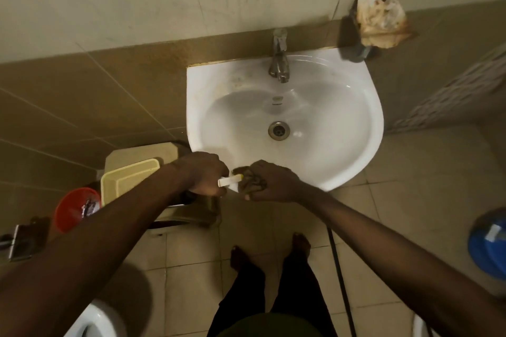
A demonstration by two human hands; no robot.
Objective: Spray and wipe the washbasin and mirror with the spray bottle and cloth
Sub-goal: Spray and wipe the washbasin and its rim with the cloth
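Head view: left hand (204, 173) grips white, yellow-tipped spray bottle (229, 180); right hand (269, 182) clutches crumpled brown cloth (250, 182).

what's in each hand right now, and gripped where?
Left hand grips the spray bottle around its head, nozzle toward the cloth. Right hand holds the bunched cloth in its fingers.
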